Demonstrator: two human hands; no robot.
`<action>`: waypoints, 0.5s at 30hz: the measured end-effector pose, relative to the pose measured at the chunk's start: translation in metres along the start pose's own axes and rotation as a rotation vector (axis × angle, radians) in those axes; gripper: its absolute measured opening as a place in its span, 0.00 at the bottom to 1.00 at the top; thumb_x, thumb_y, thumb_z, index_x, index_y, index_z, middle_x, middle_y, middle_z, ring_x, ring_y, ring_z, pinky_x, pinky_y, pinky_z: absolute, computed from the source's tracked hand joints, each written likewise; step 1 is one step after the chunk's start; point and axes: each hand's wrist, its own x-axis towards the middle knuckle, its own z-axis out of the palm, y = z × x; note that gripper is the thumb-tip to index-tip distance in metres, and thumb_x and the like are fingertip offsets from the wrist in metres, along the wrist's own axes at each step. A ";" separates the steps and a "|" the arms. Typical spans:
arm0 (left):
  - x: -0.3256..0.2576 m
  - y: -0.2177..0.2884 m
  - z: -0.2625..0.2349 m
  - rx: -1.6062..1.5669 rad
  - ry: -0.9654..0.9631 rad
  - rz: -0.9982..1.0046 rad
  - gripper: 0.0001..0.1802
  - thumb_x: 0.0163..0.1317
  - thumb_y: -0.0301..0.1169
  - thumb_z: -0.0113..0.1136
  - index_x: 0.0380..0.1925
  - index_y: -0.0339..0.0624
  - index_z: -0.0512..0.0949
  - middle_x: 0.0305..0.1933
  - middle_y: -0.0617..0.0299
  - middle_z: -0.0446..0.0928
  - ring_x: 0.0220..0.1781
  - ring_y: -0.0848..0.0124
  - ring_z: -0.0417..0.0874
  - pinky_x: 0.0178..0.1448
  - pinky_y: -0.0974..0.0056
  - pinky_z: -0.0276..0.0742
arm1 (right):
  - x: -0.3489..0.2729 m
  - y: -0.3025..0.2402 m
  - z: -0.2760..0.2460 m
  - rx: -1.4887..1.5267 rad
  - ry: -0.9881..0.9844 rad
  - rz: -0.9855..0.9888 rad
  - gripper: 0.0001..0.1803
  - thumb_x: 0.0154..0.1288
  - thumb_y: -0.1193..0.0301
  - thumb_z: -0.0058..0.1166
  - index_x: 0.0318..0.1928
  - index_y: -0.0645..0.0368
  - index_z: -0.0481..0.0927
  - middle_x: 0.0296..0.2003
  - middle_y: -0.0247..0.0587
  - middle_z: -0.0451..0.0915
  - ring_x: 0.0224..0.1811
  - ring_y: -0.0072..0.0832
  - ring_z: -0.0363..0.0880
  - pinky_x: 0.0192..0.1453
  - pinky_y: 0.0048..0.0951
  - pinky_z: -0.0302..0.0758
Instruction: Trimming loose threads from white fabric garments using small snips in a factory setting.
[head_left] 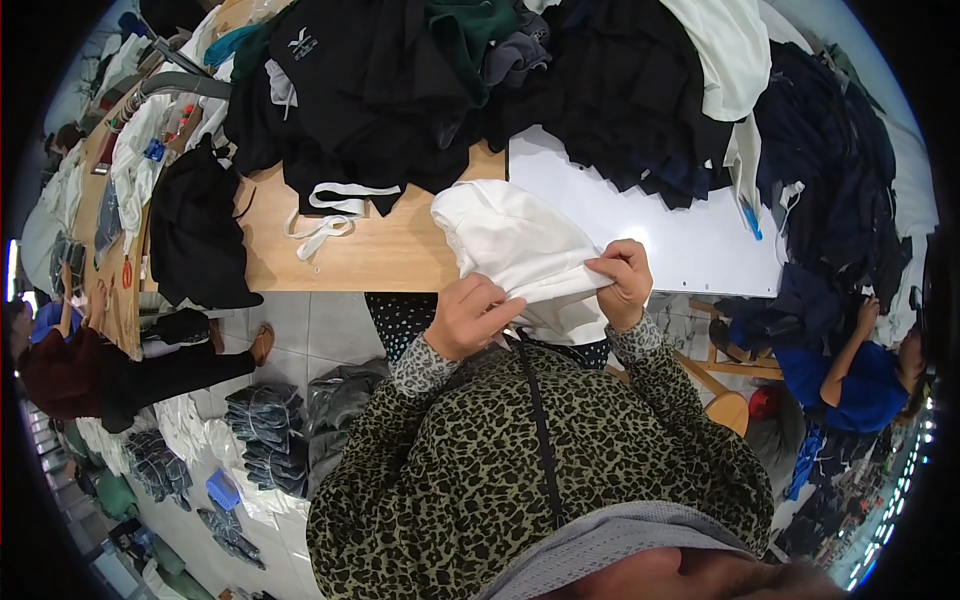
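A white garment (pixel 515 235) is bunched between my hands, its far part lying over the table edge and its near part hanging toward my lap. My left hand (pixel 467 315) is closed on its near left side, and a small pointed tip of something shows below those fingers, too small to name. With thumb and fingers pinched, my right hand (pixel 624 284) grips the garment's right edge. The cloth between the two hands is drawn fairly straight. A loop of white tape (pixel 330 222) lies on the wood to the left of the garment.
Black garments (pixel 370 90) are heaped across the far side of the wooden table (pixel 400 250). A white board (pixel 640 230) covers its right part, with dark navy clothes (pixel 830 150) beyond. Wrapped bundles (pixel 265 430) stand on the floor at left. People sit at both sides.
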 end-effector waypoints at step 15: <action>0.004 0.013 0.016 -0.089 0.038 -0.029 0.18 0.32 0.26 0.60 0.31 0.41 0.80 0.24 0.65 0.70 0.24 0.68 0.72 0.23 0.68 0.68 | -0.065 -0.031 -0.011 -0.076 -0.047 -0.126 0.17 0.48 0.69 0.66 0.39 0.59 0.78 0.37 0.41 0.73 0.35 0.36 0.71 0.38 0.28 0.68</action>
